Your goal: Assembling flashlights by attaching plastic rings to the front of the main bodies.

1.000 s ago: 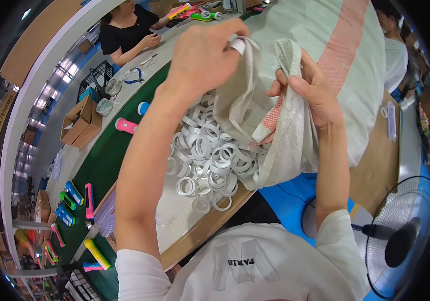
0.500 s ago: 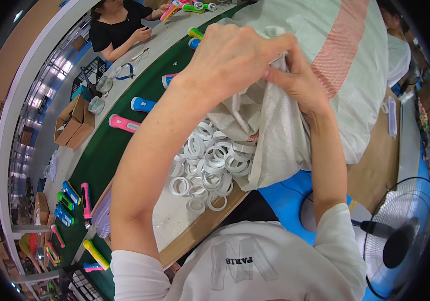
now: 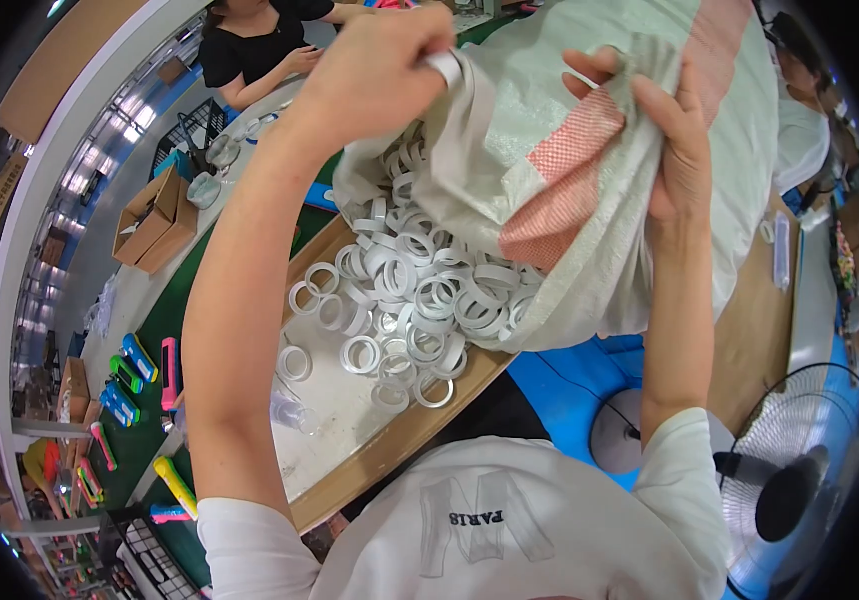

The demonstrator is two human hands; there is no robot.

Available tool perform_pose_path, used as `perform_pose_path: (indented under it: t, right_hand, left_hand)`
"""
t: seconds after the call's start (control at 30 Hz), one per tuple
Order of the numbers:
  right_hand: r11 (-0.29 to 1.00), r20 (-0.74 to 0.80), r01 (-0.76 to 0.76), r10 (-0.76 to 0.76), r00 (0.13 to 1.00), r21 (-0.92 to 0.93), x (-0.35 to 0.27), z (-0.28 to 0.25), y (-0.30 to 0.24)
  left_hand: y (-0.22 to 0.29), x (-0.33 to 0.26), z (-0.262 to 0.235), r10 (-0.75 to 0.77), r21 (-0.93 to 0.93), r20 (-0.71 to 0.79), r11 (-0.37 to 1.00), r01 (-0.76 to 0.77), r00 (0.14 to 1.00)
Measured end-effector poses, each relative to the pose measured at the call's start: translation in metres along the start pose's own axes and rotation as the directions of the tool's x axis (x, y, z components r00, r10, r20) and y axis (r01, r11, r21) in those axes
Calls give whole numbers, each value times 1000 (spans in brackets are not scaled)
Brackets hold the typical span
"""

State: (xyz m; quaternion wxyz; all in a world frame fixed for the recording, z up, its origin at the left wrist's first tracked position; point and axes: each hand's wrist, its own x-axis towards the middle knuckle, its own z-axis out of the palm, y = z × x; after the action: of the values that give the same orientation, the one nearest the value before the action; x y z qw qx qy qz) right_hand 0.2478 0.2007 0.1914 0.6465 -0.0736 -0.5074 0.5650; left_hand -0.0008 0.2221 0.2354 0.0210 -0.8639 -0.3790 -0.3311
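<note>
I see the left hand fisted on the sack, the right hand, at that fist's three o'clock, clutching folds, both raised.

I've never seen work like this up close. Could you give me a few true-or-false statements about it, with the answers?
1. The left hand and the right hand both grip the woven sack. True.
2. The rings are black. False: they are white or pale.
3. The rings stand in one neat stack. False: they lie in a loose heap.
4. An open cardboard box shows to the left of the left forearm. True.
5. The fan is at the picture's left edge. False: it is at the lower right.
</note>
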Motion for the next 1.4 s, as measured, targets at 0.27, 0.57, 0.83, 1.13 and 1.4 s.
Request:
perform_pose_path:
  t: [0.27,0.57,0.83,1.13,1.4]
  right_hand:
    - [862,486,-35,-251,837,506,-25,-9,-19]
    - [888,154,314,-380,912,335,-32,-56,-50]
    - [885,500,68,-322,804,460,-13,-14,-19]
    - [427,191,11,382,904,-904,-16,-4,3]
    - [744,99,-67,176,979,-664,-20,-15,36]
  left_hand:
    - [-38,-9,-31,-564,-804,31,477,356,825]
    - [-18,-29,-82,-341,-358,481,765,536,808]
    - [-53,-30,-70,-66,399,-480,871,285,875]
    - [-19,-5,-37,-448,-560,-190,780,279,874]
    - [69,7,60,226,-99,-119,966,-238,967]
